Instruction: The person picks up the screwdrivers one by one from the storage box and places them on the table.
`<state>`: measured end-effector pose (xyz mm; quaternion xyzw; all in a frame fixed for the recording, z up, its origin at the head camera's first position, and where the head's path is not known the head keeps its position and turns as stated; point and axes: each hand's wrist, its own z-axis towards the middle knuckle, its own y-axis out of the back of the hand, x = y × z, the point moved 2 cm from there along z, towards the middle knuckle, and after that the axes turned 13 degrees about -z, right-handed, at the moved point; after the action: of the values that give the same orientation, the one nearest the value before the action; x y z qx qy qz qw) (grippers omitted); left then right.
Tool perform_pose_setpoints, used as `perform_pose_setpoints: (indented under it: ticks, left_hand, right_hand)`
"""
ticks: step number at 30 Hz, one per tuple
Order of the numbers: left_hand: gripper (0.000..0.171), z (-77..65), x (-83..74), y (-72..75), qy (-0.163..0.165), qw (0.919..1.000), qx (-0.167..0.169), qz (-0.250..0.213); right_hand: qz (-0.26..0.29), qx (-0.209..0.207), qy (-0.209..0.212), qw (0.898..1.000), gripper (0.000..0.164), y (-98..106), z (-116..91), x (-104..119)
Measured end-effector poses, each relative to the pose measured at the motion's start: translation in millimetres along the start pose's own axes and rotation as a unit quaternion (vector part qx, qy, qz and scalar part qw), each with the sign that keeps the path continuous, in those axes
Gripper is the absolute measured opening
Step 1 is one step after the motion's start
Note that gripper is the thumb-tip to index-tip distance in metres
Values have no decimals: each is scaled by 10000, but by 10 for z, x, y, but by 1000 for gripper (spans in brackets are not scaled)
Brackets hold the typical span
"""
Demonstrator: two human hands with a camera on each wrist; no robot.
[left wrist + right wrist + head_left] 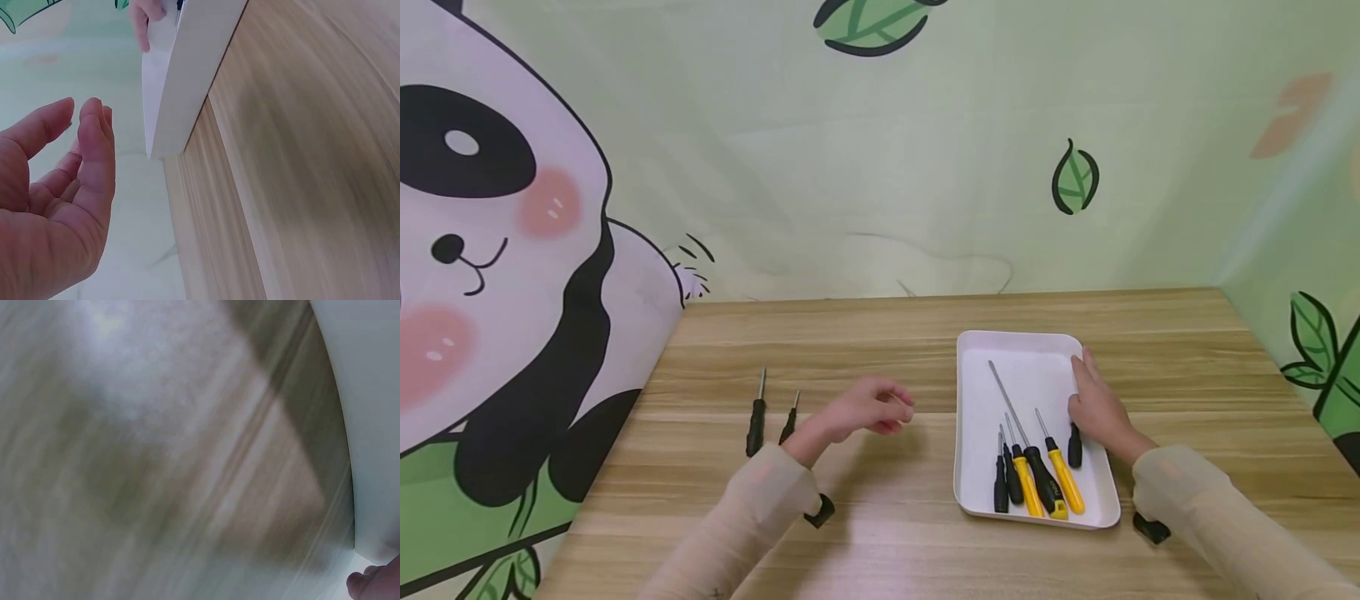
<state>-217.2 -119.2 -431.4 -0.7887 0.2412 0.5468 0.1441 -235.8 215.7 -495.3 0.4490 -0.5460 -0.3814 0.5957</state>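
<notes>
Apparently the left hand [867, 408] is hanging over the bench [887, 542] and holding nothing, its fingers curving loosely and its thumb standing slightly apart from them, while the right hand [1101, 408] is gripping the white tray [1037, 346] at its right side, thumb reaching inside and fingers lying along the rim. Within the tray, six screwdrivers are lying with their handles toward the near edge: two yellow-handled screwdrivers [1064, 482], a long screwdriver [1042, 478] with a black-and-yellow handle, and three black-handled ones, the short black screwdriver [1075, 448] partly hiding under the right hand. Farther out, a larger loose screwdriver [756, 427] and a smaller loose screwdriver [787, 427] are resting on the bench left of the tray, the smaller just beside the left sleeve [760, 492]. A tilting or jerking grip could be sending the unsecured tools rolling against each other, and a low-sweeping sleeve could be knocking the smaller one askew. The left wrist view is showing the gap between thumb and fingertips, which the head view is blurring; the right wrist view is showing the tray's outer wall but no tools, which the head view alone is laying out clearly.
</notes>
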Motion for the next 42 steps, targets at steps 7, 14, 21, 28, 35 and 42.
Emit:
perform_pose_setpoints:
  ticks: [7, 14, 21, 28, 35, 42]
  left_hand:
    - [30, 48, -7, -195, 46, 9998, 91, 155]
    - [26, 102, 43, -412, 97, 9995, 257, 162]
    - [15, 171, 73, -642, 106, 9991, 396, 113]
    - [17, 253, 42, -834, 262, 9979, 508, 319]
    - [25, 341, 14, -1009, 282, 9954, 651, 641]
    - [20, 437, 6, -1106, 339, 9954, 538, 715]
  right_hand:
    - [-19, -24, 28, 10000, 59, 1, -4, 6]
    - [-13, -47, 7, 10000, 59, -5, -2, 2]
    - [7, -17, -2, 10000, 58, 1, -4, 7]
    - [18, 6, 20, 10000, 58, 1, -4, 4]
    - [-4, -41, 28, 10000, 58, -13, -1, 3]
    - [-27, -70, 37, 10000, 58, -15, 4, 2]
